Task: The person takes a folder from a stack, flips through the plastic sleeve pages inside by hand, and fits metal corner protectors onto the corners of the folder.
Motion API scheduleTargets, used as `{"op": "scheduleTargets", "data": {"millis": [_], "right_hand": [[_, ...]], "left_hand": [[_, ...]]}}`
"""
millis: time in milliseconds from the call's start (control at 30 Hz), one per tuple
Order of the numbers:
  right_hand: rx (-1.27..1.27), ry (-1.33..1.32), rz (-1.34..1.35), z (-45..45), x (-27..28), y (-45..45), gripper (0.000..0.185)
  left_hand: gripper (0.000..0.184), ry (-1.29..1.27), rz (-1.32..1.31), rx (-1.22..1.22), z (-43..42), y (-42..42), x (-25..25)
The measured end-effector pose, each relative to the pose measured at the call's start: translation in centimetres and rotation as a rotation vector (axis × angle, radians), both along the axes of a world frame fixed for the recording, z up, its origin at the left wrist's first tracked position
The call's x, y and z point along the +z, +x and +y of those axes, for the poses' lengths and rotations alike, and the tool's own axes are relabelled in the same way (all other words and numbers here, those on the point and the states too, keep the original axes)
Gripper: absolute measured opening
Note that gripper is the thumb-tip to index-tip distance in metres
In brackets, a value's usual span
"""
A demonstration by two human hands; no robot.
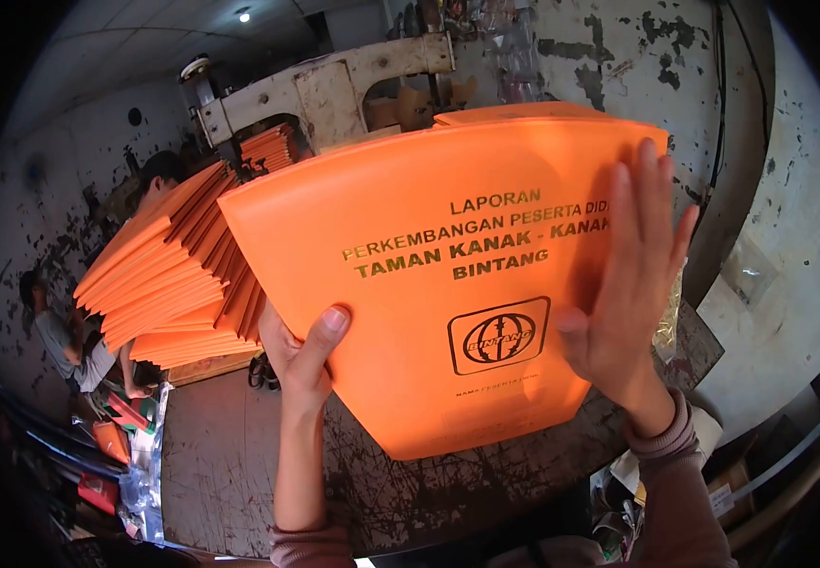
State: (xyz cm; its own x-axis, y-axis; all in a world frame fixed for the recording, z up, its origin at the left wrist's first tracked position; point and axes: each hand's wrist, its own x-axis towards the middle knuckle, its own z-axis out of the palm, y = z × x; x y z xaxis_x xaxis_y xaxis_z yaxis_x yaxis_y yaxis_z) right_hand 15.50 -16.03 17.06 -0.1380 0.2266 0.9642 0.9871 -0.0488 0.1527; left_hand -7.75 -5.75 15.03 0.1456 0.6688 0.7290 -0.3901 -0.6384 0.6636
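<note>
An orange folder (391,322) with gold lettering and a globe logo is held up above the dark worktable, its printed face toward me. My left hand (304,355) grips its lower left edge, thumb on the front and the other fingers hidden behind. Against the right side of the cover lies my right hand (632,293), open, with its fingers stretched upward. Behind the folder's top edge another orange surface shows. To the left stands a tall, uneven stack of orange folders (159,284).
The scratched dark worktable (230,454) spans the lower middle. A worn metal machine (325,99) stands behind, near more orange folders (268,150). At the left, one person (69,346) sits and another person's head (159,168) shows behind the stack.
</note>
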Motion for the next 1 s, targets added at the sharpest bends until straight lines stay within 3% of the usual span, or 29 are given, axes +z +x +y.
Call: {"op": "scheduleTargets", "data": {"millis": [67,267,367,433,500,600,667,800,1000], "right_hand": [[-0.080,-0.112,0.007,0.8,0.2,-1.0,0.095],[-0.069,-0.193,-0.107,1.9,-1.6,-3.5,0.097],[0.060,-0.236,-0.043,2.2,-3.0,-4.1,0.088],[0.012,-0.254,-0.104,2.0,-2.2,-3.3,0.086],[-0.025,-0.271,-0.155,1.6,-1.0,-1.7,0.085],[0.019,-0.393,0.011,1.4,-0.5,1.2,0.076],[0.036,-0.579,0.020,2.1,-1.9,2.4,0.070],[0.124,-0.731,0.067,5.0,-8.6,3.2,0.064],[0.281,-0.929,0.176,7.1,-12.0,4.1,0.054]], "left_hand": [[0.046,0.003,0.005,-0.005,0.2,0.1,-0.1],[0.044,-0.021,0.023,-0.095,1.1,-0.4,-0.9],[0.042,-0.043,-0.063,-0.206,1.3,0.0,-1.3],[0.041,-0.050,-0.136,-0.231,1.3,0.4,-1.5],[0.042,-0.206,-0.103,-0.191,1.6,0.3,-1.8],[0.037,-0.423,-0.136,-0.249,2.7,1.3,-4.0],[0.031,-0.612,-0.137,-0.354,3.4,1.6,-5.9],[0.035,-0.948,-0.065,-0.304,4.0,2.0,-9.3],[0.041,-1.109,0.082,-0.257,3.5,2.3,-13.6]]}}
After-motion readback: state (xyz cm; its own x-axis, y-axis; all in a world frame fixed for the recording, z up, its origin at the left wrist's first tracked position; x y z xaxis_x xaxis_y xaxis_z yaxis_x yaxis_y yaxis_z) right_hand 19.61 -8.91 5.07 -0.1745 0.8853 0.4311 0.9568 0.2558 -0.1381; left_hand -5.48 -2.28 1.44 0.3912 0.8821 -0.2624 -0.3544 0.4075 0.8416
